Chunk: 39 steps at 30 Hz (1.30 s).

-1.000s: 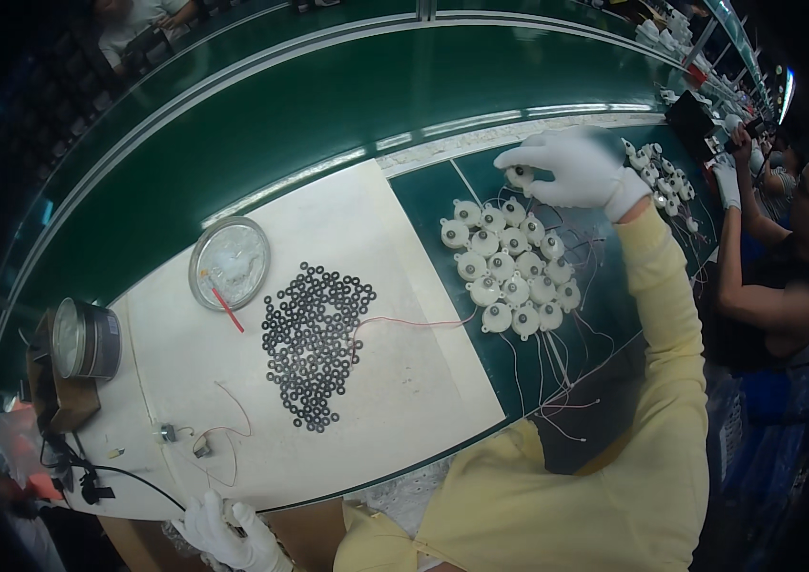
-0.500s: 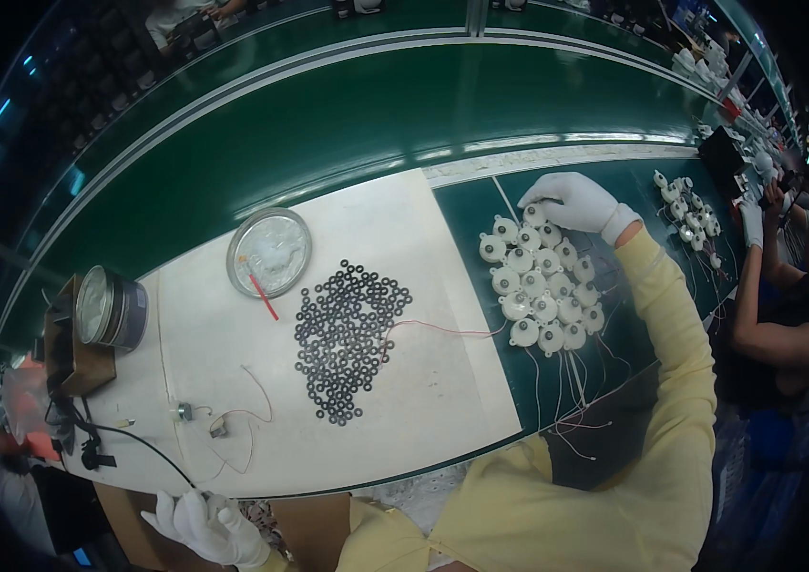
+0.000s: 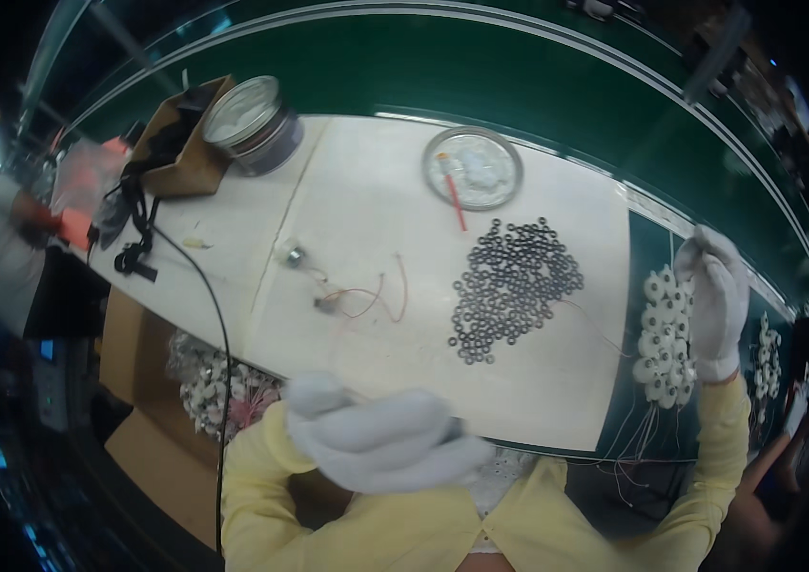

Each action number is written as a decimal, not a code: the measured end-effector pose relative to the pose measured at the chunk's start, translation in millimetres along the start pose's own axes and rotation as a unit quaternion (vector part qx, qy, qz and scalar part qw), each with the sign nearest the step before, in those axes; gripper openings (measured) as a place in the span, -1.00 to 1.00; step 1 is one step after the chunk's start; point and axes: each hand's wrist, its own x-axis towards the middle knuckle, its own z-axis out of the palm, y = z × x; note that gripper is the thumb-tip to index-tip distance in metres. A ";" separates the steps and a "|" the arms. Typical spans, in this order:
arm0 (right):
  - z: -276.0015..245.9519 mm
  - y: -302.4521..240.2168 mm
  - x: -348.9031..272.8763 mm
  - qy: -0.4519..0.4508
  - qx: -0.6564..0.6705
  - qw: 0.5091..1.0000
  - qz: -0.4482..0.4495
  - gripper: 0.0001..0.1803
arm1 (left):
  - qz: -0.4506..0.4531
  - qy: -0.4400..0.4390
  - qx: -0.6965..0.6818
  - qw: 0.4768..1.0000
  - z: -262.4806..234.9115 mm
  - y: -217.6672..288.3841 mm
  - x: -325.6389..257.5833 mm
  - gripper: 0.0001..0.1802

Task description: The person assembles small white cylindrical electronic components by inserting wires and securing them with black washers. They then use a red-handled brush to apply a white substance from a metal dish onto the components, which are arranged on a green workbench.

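Observation:
My gloved left hand (image 3: 380,434) is over the table's front edge, smeared by motion. Its fingers look curled, and a small dark piece peeks out beside them, too blurred to name. Far to the right, my gloved right hand (image 3: 717,305) bends its fingers together at the upper right edge of a cluster of white round motor-like parts (image 3: 657,334) with thin wires. Anything between those fingers is hidden. Small dark rings (image 3: 519,276) lie spread on the white board (image 3: 376,200). Behind them stands a round metal dish (image 3: 509,195) of white paste, with a red stick (image 3: 455,200) in it.
Two small metal parts with wires (image 3: 328,303) lie left of the rings. A tin (image 3: 276,143) and a cardboard box (image 3: 204,172) stand back left. A black cable (image 3: 209,296) hangs over the edge by a carton of parts (image 3: 218,391). Other people work at both sides.
My view has swung leftward, so the table things appear farther right. My left hand has risen from beside the carton toward my front. My right hand has stayed by the white parts, its fingers turned.

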 end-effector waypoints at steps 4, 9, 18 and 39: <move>151.2 -28.1 -10.2 -0.127 0.386 0.802 0.438 -0.25 | -0.116 -0.121 -0.076 0.983 22.6 14.6 26.6 -0.73; 201.4 -34.6 -7.0 -0.038 0.343 0.786 0.513 -0.33 | -0.225 -0.170 -0.141 0.949 30.7 -17.4 26.1 -0.61; 131.0 -45.5 -14.7 -0.432 0.093 0.807 0.392 -0.60 | -0.304 -0.254 0.117 0.911 -12.1 -78.1 -52.3 -0.74; 86.1 -41.9 -46.6 -0.402 -0.261 0.870 0.113 -0.64 | -0.274 -0.373 0.167 0.871 -9.7 -44.5 -73.8 -0.39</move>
